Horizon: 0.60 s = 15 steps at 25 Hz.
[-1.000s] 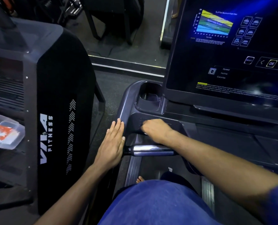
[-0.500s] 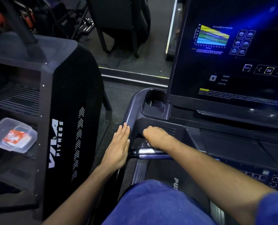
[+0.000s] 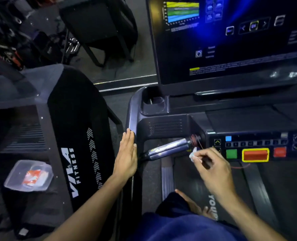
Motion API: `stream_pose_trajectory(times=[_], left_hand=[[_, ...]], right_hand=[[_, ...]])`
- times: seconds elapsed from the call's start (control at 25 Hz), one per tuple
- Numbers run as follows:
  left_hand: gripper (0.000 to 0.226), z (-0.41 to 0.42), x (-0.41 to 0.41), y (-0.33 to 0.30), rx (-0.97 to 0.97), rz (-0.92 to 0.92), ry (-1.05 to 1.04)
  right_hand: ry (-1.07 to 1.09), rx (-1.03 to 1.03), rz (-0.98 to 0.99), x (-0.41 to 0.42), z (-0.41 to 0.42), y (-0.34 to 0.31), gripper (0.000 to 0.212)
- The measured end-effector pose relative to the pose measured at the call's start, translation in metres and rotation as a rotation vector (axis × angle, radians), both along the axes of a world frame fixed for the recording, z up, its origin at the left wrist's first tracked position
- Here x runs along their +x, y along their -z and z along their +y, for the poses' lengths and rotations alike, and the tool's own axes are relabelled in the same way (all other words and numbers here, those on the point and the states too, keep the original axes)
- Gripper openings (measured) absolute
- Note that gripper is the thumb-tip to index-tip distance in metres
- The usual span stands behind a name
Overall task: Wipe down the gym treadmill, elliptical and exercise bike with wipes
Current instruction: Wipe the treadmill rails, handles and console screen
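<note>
Left hand lies flat, fingers straight, on the treadmill's side rail. Right hand pinches a crumpled white wipe at its fingertips, just beside the chrome handlebar's inner end, left of the green button.

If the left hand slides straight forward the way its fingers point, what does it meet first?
Probably nothing new: the left hand lies flat on the treadmill side rail, which continues ahead and curves round the cup holder. Depth is unclear.

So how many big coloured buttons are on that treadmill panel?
3: a green button at the left, a yellow-framed red button in the middle, a smaller red button at the right. The right hand may hide others.
</note>
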<state>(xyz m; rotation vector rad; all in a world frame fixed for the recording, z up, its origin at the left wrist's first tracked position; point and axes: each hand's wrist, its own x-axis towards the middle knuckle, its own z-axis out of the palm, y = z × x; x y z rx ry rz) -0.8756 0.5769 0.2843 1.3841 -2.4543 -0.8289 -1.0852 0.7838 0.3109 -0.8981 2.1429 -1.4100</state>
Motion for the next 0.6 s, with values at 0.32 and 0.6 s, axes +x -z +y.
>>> stream_pose_trajectory(times=[0.32, 0.6], left_hand=[[0.053, -0.006, 0.005, 0.008, -0.015, 0.058, 0.029], [0.053, -0.007, 0.004, 0.009, -0.019, 0.066, 0.049]], right_hand=[[-0.103, -0.069, 0.427, 0.05, -0.075, 0.039, 0.001], [0.106, 0.011, -0.391, 0.1, -0.069, 0.077, 0.025]])
